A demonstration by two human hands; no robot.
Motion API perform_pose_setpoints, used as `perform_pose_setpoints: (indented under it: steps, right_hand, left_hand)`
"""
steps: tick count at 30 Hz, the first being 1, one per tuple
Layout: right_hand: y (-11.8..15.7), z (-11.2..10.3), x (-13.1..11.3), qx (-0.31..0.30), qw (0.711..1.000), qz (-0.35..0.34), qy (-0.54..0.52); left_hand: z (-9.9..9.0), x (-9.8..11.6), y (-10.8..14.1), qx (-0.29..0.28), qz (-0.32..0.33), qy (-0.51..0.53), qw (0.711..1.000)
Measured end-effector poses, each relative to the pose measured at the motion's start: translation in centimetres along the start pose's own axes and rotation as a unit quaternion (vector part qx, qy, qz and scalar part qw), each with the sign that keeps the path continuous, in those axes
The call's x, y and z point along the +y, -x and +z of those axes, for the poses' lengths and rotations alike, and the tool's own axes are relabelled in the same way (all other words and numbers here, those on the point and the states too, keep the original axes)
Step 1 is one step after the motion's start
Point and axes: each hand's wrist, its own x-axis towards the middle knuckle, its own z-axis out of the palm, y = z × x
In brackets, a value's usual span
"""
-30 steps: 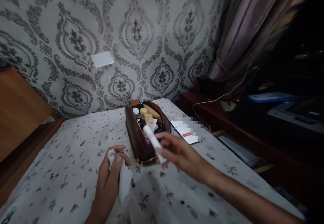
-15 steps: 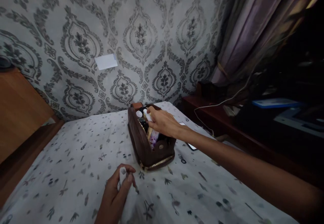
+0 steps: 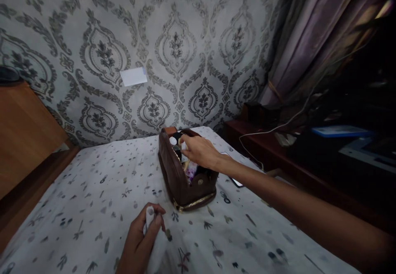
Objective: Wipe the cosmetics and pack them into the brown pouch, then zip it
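Observation:
A brown zippered toiletry bag (image 3: 173,179) stands open on the bed, packed with several small items. My right hand (image 3: 201,150) reaches into its top, fingers closed round a small white bottle (image 3: 184,147) that my fingers partly hide. Beside it in the bag are a round white lid (image 3: 173,141), dark containers and a purple-and-white packet (image 3: 191,170). In front of the bag, my left hand (image 3: 144,228) is closed round a white cloth (image 3: 150,213), which hangs down below the fingers.
A phone (image 3: 236,182) lies right of the bag, partly behind my right forearm. The patterned bedsheet (image 3: 123,175) runs up to the wallpapered wall. A wooden cabinet (image 3: 27,129) stands at left. A white cable (image 3: 272,129) and a blue-edged object (image 3: 340,131) are at the dark right side.
The view has shifted slightly, so the bag appears a little farther right and lower. My right hand has sunk slightly deeper into the bag with the white bottle; my left hand is nearly still.

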Motion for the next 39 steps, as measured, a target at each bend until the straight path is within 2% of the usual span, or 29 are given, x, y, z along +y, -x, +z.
perform_pose_setpoints:
  steps: [3, 6, 11, 18, 25, 27, 31, 32, 34, 35, 37, 39]
  right_hand:
    - [0.0, 0.3, 0.1, 0.009, 1.000, -0.008, 0.008]
    - [0.1, 0.2, 0.0, 0.004, 1.000, -0.012, 0.020]
    - [0.1, -0.3, -0.1, -0.012, 0.999, -0.032, 0.030]
    - [0.0, -0.6, 0.0, -0.026, 0.999, -0.023, 0.023]
    - [-0.6, -0.5, -0.1, -0.029, 0.999, -0.008, 0.011]
    - [-0.6, -0.7, -0.1, -0.021, 1.000, -0.006, 0.006]
    - [0.0, -1.3, 0.5, 0.005, 1.000, 0.002, -0.016]
    - [0.0, -1.4, 0.8, 0.016, 1.000, 0.007, -0.023]
    - [-0.2, -1.5, 1.5, 0.035, 0.999, 0.009, -0.031]
    - [-0.5, -1.5, 1.8, 0.038, 0.999, 0.003, -0.032]
    - [-1.7, -1.4, 2.2, 0.029, 0.999, -0.022, -0.028]
    - [-3.4, -1.1, 2.3, 0.013, 0.998, -0.046, -0.030]
  left_hand:
    - [-0.4, -1.0, -0.3, -0.025, 0.005, -0.013, 1.000]
    - [-0.5, -1.5, -0.5, -0.021, 0.008, -0.014, 1.000]
    - [-0.3, -1.1, -0.4, -0.027, 0.004, -0.006, 1.000]
    - [0.3, -0.1, -0.1, 0.023, -0.023, 0.024, 0.999]
    - [0.0, -0.4, -0.2, -0.001, -0.034, 0.034, 0.999]
    - [-0.5, -0.5, -0.3, -0.005, -0.020, 0.015, 1.000]
    - [-3.0, -0.2, -1.5, 0.035, 0.021, -0.055, 0.998]
    - [-4.1, -0.2, -2.2, 0.049, 0.026, -0.081, 0.995]
    - [-6.8, -0.4, -4.0, 0.043, 0.017, -0.162, 0.986]
    - [-8.3, -0.8, -5.1, 0.043, 0.010, -0.218, 0.975]
    - [-11.3, -1.9, -7.4, 0.067, -0.011, -0.347, 0.935]
    - [-13.8, -3.4, -9.2, 0.042, -0.060, -0.430, 0.900]
